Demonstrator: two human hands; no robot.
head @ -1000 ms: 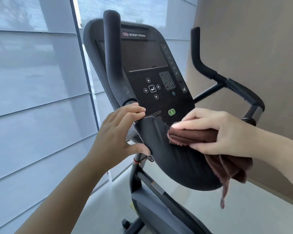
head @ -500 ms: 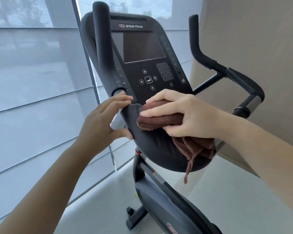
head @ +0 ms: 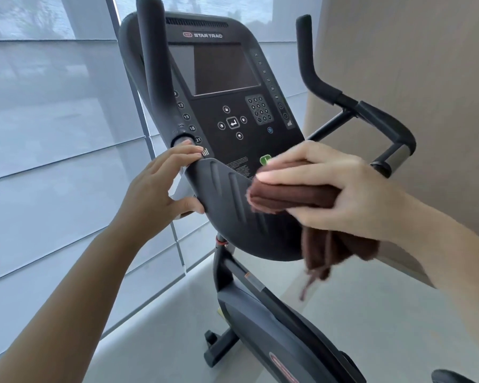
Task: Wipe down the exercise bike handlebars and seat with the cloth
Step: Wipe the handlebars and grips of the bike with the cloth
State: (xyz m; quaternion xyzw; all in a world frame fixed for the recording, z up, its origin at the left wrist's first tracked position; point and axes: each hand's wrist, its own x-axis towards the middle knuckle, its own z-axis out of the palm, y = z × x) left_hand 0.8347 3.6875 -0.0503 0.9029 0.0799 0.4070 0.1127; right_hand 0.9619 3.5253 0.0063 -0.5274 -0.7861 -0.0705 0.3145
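At frame centre, the right hand (head: 340,194) grips a folded brown cloth (head: 293,196) against the bike's black console tray (head: 227,205), whose left edge the left hand (head: 155,194) pinches.

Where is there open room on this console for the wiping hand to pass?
Free: the ribbed tray strip between left hand and cloth; the screen and keypad above both hands; the right handlebar. Crowded: the tray's left edge, gripped by the left hand below the left handlebar, and its right side under the right hand and cloth.
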